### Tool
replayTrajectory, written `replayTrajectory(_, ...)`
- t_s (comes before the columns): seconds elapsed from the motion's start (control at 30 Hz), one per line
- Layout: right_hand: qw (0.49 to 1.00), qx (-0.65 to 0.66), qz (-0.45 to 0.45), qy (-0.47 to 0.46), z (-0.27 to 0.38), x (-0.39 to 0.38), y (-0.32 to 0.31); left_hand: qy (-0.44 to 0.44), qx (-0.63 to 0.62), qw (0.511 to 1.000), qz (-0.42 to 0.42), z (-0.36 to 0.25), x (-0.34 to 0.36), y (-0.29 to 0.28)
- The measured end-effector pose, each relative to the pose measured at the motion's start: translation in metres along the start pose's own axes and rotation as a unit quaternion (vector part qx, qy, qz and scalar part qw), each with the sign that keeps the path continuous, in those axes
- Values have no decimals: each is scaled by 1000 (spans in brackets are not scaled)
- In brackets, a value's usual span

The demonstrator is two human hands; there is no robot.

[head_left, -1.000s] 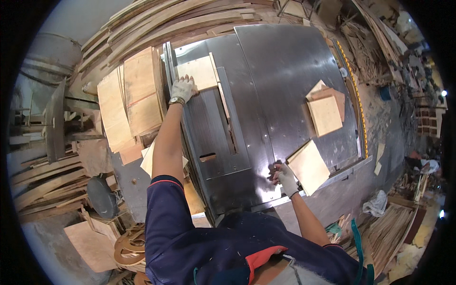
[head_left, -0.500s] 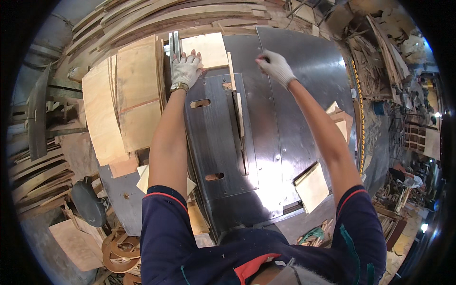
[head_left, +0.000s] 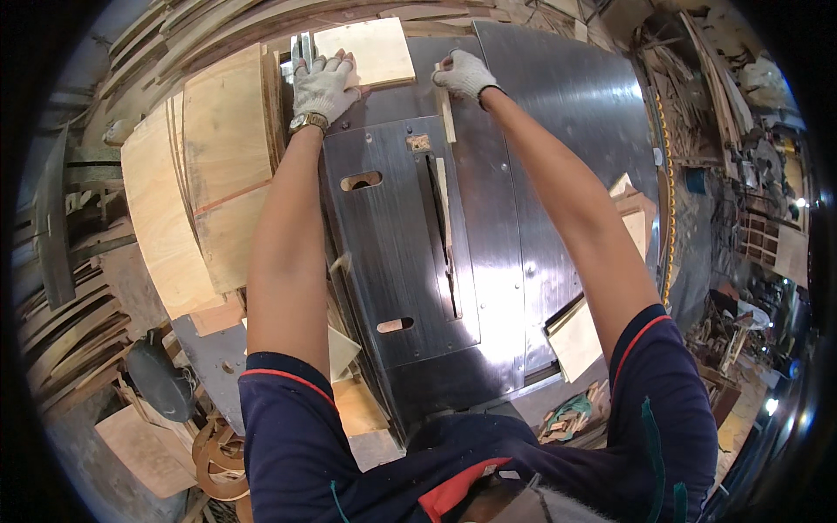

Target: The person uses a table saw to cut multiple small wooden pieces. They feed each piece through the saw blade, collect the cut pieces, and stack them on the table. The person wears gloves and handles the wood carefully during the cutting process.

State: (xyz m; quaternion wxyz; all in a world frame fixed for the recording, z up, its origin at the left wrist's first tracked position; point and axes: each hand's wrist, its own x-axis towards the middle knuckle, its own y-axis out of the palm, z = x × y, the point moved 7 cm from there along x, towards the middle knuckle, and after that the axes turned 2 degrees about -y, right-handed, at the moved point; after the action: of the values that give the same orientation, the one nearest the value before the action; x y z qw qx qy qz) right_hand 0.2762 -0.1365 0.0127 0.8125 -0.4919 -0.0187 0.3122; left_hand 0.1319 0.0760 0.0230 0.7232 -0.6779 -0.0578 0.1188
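My left hand point(head_left: 324, 89), in a white fingerless glove with a watch at the wrist, lies with fingers spread over the near left corner of a pale plywood panel point(head_left: 370, 52), against a metal rail point(head_left: 302, 49). My right hand point(head_left: 466, 75), gloved likewise, pinches the far end of a thin wood strip point(head_left: 447, 118) to the right of the panel. Both are at the far part of a dark metal saw table point(head_left: 401, 235). Nearer me, another thin strip point(head_left: 443, 196) lies along the long slot in the tabletop.
Stacked plywood sheets point(head_left: 228, 166) stand left of my left forearm. Small plywood pieces point(head_left: 577, 340) lie at the table's near right, and more offcuts point(head_left: 635, 218) by its right edge. Long boards point(head_left: 253, 35) are piled beyond. A yellow chain-like strip point(head_left: 670, 227) runs along the right.
My right hand has moved left and away from me, closing on the thin strip's far end. The plywood panel and my left hand appear farther up in the view; the strip has shifted right.
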Motion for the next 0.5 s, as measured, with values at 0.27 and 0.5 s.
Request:
replayTrajectory(0.27, 975, 208, -73, -4, -13, -43, -24, 9, 9, 998, -56, -1, 10, 0)
replayTrajectory(0.5, 995, 52, -78, -20, -21, -112, -33, 14, -76, 971, -227, 6, 15, -8)
